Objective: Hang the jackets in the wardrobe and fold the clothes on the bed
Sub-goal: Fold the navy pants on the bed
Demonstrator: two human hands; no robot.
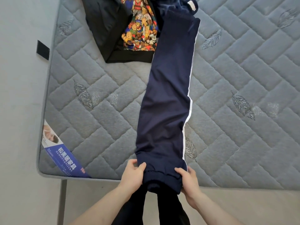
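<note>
Navy trousers [167,98] with a white side stripe lie lengthwise down the mattress [243,95], their cuffed end at its near edge. The left hand [133,175] and right hand [188,181] each curl fingers around that cuff from either side. A teddy-bear-print garment [139,30] lies bunched at the trousers' far end.

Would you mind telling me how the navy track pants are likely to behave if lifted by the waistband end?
The navy track pants will probably hang limp: the cloth lies flat and creased on the mattress. They look thin, so likely light. The left hand and right hand grip the bunched end, which suggests it gathers easily.
</note>
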